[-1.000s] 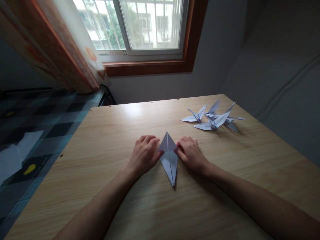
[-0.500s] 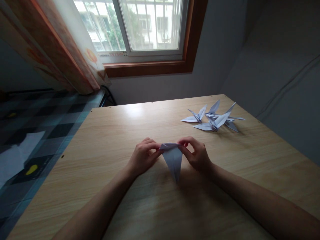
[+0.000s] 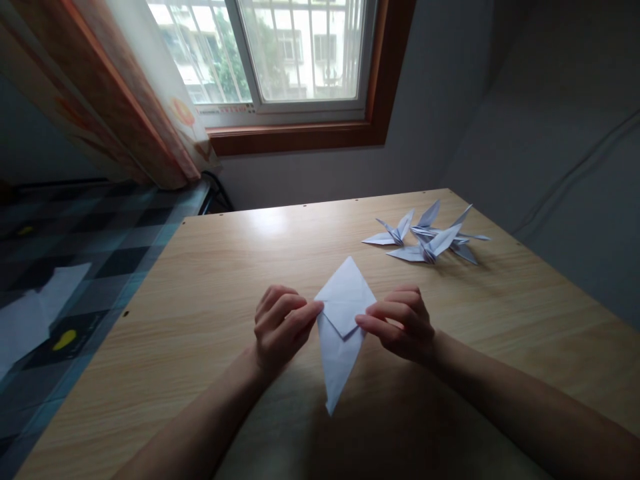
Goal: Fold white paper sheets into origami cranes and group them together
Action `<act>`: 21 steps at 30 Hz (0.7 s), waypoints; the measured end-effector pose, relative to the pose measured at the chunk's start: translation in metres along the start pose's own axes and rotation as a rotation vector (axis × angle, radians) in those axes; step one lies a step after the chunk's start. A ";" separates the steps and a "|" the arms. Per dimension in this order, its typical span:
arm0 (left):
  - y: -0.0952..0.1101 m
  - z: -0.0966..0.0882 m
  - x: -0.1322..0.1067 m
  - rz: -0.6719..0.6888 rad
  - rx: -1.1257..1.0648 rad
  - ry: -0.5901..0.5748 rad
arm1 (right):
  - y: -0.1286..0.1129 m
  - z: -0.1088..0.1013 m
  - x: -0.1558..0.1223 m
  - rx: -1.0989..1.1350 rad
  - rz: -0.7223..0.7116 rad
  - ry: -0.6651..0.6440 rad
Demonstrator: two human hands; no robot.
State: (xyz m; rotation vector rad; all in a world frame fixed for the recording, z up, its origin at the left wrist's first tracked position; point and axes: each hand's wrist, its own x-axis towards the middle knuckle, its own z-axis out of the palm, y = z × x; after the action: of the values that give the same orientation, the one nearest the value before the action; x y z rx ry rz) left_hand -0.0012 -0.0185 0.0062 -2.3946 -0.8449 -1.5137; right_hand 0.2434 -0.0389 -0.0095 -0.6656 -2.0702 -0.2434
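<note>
A white folded paper [image 3: 343, 320], kite-shaped with a long point toward me, is held just above the wooden table [image 3: 250, 253]. My left hand [image 3: 281, 327] pinches its left corner with curled fingers. My right hand [image 3: 400, 323] pinches its right corner. A small triangular flap shows folded down across the paper's middle.
Several finished white paper cranes [image 3: 425, 237] lie at the table's far right. A window [image 3: 280, 53] with a wooden frame and an orange curtain [image 3: 130, 100] are behind. A checked cloth [image 3: 75, 247] with white sheets [image 3: 30, 313] lies left of the table.
The paper was pressed flat on the table; both hands lifted it, turned it over and drew it closer to me, showing its other face.
</note>
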 end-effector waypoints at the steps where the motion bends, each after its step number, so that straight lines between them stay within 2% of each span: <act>1: -0.003 0.001 0.000 0.000 0.028 -0.051 | 0.003 0.003 0.000 0.008 0.060 -0.088; 3: -0.010 0.003 -0.001 -0.002 0.063 -0.185 | 0.012 0.010 0.002 0.032 0.189 -0.260; 4: -0.013 0.005 -0.001 -0.008 0.067 -0.272 | 0.016 0.013 0.003 0.046 0.219 -0.298; 7: -0.021 0.011 -0.003 -0.038 0.006 -0.522 | 0.024 0.018 0.008 0.072 0.233 -0.383; 9: -0.023 0.013 -0.004 -0.061 -0.050 -0.623 | 0.025 0.018 0.010 0.122 0.231 -0.446; 11: -0.022 0.014 -0.005 -0.087 -0.074 -0.646 | 0.024 0.017 0.010 0.179 0.268 -0.475; 13: -0.020 0.013 -0.004 -0.106 -0.074 -0.630 | 0.023 0.016 0.010 0.174 0.360 -0.452; 17: -0.016 0.013 -0.002 -0.116 -0.049 -0.626 | 0.021 0.020 0.010 0.013 0.543 -0.428; 21: -0.017 0.015 -0.002 -0.167 -0.018 -0.623 | 0.020 0.023 0.012 -0.050 0.558 -0.521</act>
State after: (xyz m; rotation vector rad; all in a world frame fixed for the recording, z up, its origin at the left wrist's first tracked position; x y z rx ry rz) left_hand 0.0008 0.0011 -0.0054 -2.9133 -1.1673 -0.7996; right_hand 0.2328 -0.0082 -0.0145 -1.4175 -2.2551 0.2232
